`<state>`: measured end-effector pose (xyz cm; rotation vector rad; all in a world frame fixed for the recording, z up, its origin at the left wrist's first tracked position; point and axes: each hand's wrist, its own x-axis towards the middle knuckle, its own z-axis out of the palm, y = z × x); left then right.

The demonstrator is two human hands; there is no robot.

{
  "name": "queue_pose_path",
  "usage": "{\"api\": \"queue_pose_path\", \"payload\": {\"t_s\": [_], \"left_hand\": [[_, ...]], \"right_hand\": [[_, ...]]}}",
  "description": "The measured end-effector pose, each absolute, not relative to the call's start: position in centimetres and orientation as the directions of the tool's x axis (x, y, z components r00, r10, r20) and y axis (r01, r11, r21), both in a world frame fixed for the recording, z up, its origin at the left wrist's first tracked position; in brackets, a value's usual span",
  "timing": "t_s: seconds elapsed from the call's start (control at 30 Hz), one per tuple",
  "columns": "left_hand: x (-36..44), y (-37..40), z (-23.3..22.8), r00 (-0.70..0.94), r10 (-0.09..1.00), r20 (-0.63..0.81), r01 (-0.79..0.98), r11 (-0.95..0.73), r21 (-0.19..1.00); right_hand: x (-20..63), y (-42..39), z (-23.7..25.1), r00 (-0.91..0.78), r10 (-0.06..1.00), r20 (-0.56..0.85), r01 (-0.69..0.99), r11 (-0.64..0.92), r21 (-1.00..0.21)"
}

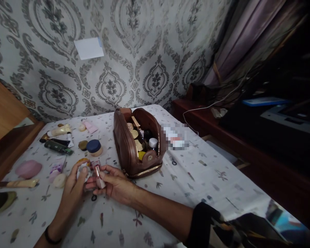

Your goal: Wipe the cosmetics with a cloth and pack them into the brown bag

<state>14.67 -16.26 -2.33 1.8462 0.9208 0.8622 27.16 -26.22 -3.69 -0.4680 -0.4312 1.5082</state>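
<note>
My right hand point(116, 184) grips a small pink tube with a shiny metallic band, like a lipstick point(97, 172), between thumb and fingers. Beside it, my left hand point(76, 181) is closed around a crumpled white piece, like a tissue or wipe point(83, 172). Just behind the left fingers shows a yellow-orange round item point(82, 161), partly hidden. Right of both hands stands a brown cosmetic bag point(121, 148), unzipped, with jars, bottles and gold-coloured lids inside. A jar with a dark blue lid point(94, 147) sits behind my hands.
On the patterned white cloth point(155, 220) at left lie several tubes, a dark green tube point(58, 147), a pink oval item point(29, 169), a brush point(23, 183) and a dark oval item point(2, 201). A white cable point(222, 100) runs along the dark red furniture at right.
</note>
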Motion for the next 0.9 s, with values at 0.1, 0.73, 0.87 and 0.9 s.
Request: {"api": "queue_pose_path", "payload": {"t_s": [0.1,0.73,0.87,0.9], "left_hand": [[14.6,-16.1,-2.0,0.454,0.862,0.224,0.297,-0.384,0.874],[14.3,-16.6,-0.4,0.383,0.894,0.232,0.364,-0.377,0.852],[14.1,-16.4,-0.6,0.379,0.897,0.23,0.361,-0.372,0.855],[14.1,-16.3,-0.7,0.385,0.894,0.231,0.351,-0.373,0.859]], "right_hand": [[27.1,-26.3,-3.5,0.015,0.999,-0.03,-0.829,-0.005,-0.559],[27.2,-26.5,-3.3,-0.004,0.991,-0.132,-0.778,-0.086,-0.622],[27.1,-26.4,-3.6,0.011,0.99,-0.143,-0.757,-0.086,-0.648],[27.1,-26.4,-3.7,0.016,0.99,-0.142,-0.755,-0.081,-0.651]]}}
